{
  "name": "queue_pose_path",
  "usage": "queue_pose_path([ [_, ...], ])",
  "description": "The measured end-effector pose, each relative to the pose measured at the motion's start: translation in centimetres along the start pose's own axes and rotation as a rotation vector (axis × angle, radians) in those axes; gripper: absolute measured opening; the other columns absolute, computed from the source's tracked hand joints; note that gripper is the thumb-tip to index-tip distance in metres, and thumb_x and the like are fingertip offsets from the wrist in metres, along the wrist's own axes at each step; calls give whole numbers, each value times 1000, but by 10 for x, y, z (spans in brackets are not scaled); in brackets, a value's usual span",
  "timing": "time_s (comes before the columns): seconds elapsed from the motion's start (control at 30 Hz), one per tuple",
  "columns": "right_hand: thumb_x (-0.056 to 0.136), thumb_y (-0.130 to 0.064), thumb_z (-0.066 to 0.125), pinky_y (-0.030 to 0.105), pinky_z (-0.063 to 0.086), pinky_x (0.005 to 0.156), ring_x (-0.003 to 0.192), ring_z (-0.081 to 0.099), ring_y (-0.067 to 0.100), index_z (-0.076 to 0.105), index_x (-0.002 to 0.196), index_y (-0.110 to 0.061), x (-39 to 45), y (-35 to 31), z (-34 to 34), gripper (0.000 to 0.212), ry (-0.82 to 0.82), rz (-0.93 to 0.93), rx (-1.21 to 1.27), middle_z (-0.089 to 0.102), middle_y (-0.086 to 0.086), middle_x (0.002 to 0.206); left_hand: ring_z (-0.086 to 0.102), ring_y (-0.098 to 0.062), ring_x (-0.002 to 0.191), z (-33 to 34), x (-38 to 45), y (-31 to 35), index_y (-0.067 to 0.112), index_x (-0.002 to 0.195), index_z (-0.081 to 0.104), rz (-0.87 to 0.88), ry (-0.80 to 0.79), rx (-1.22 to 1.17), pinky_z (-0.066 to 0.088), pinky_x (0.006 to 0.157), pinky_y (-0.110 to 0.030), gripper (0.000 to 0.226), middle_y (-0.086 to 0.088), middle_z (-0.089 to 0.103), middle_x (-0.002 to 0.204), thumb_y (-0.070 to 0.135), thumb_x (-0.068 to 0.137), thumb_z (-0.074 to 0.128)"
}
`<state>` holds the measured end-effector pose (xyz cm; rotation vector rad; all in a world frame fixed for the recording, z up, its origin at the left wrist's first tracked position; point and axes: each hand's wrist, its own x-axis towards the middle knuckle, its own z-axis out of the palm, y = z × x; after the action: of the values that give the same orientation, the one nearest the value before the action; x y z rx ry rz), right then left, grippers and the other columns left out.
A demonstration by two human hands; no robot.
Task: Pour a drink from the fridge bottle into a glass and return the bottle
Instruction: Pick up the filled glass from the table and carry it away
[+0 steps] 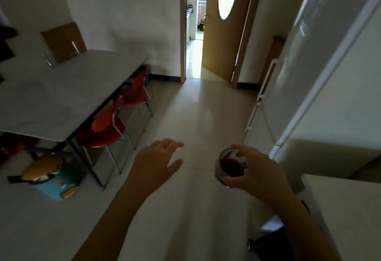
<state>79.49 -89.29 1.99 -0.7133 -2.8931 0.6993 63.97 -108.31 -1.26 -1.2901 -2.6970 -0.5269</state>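
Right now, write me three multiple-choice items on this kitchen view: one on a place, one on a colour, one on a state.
1. Where is the fridge?
A. On the person's right
B. Behind the table
C. Past the open door

2. What colour are the chairs tucked under the table?
A. Blue
B. Red
C. White

3. What is the state of the glass?
A. Empty on the table
B. Tipped over on the floor
C. Held in the right hand, with dark drink in it

Answers:
1. A, its white doors fill the right edge of the view.
2. B, seats and backs show red.
3. C, fingers wrap the glass, dark red liquid shows inside, while the left hand is spread open and empty.
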Motion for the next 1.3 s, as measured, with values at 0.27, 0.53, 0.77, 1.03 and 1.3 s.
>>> queue_pose_path([
  [0.27,58,-62,72,26,51,84,99,61,13,38,135,-36,91,-113,54,88,-84,-185,-24,58,-9,124,57,-19,111,-30,-2,-124,25,128,52,-122,-18,119,44,89,-34,44,1,59,126,43,89,54],
  [0.53,62,-53,74,24,45,78,90,58,11,42,131,-35,186,-204,88,78,-186,-361,3,59,-10,119,56,-17,108,-49,14,-228,24,129,49,-294,-24,231,45,84,-34,47,1,58,125,51,91,40],
  [0.77,62,-52,73,24,40,78,88,52,4,43,132,-31,306,-250,125,79,-248,-520,-4,60,-12,117,55,-16,109,-36,65,-307,26,126,51,-499,0,162,46,88,-37,50,4,58,124,55,89,35],
  [1.03,64,-51,71,23,34,77,103,56,9,40,134,-34,449,-302,153,79,-269,-652,-23,59,-13,121,51,-11,113,-38,150,-374,29,128,47,-686,91,145,41,91,-31,44,9,55,127,53,92,39],
  [1.3,55,-59,66,32,46,88,108,56,8,38,134,-39,566,-341,196,86,-365,-656,-14,57,-16,126,53,-13,113,-31,215,-460,31,125,51,-784,119,121,41,89,-31,54,11,57,124,60,86,28],
])
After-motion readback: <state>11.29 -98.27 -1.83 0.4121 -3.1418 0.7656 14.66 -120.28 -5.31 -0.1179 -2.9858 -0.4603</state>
